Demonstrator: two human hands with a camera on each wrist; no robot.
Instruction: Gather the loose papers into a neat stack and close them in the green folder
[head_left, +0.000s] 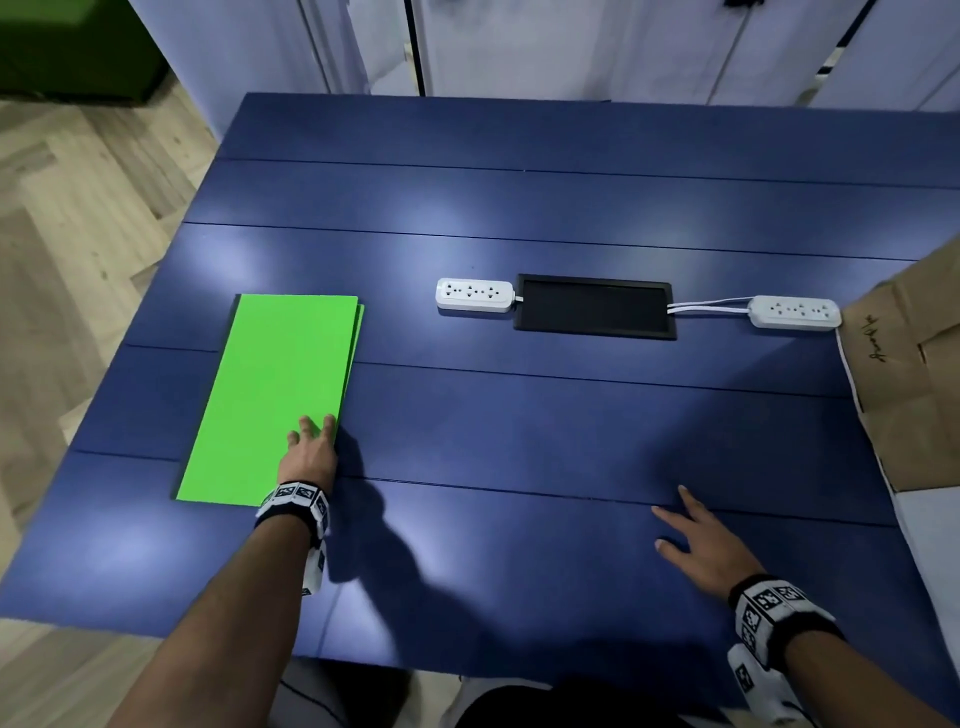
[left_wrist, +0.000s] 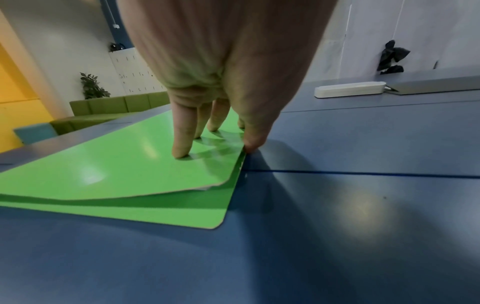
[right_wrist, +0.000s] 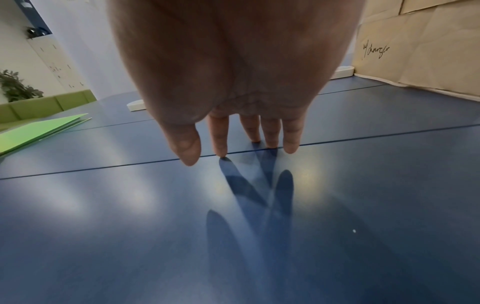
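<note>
We judge this to be the closing step: the green folder (head_left: 270, 395) lies in the lower left of the head view on the blue table (head_left: 519, 415), its top cover down but not quite flat. Our left hand (head_left: 310, 451) rests on the cover near its right edge, fingers (left_wrist: 182, 131) straight and pressing down, with the thumb at the cover's edge; it grips nothing. In the left wrist view the cover bows up at the near corner, and a thin pale sliver under it may be the papers (left_wrist: 205, 187), though we cannot be sure. Our right hand (head_left: 698, 545) is spread flat, fingers wide, at the lower right, well apart from the folder and holding nothing. Next we would likely press the cover flat along that corner. Mid-table sit two white power strips (head_left: 474, 294) beside a black inset panel (head_left: 595, 306); a brown paper bag (head_left: 914, 374) stands at the right edge. Wood flooring shows at the left, pale cabinets along the top.
</note>
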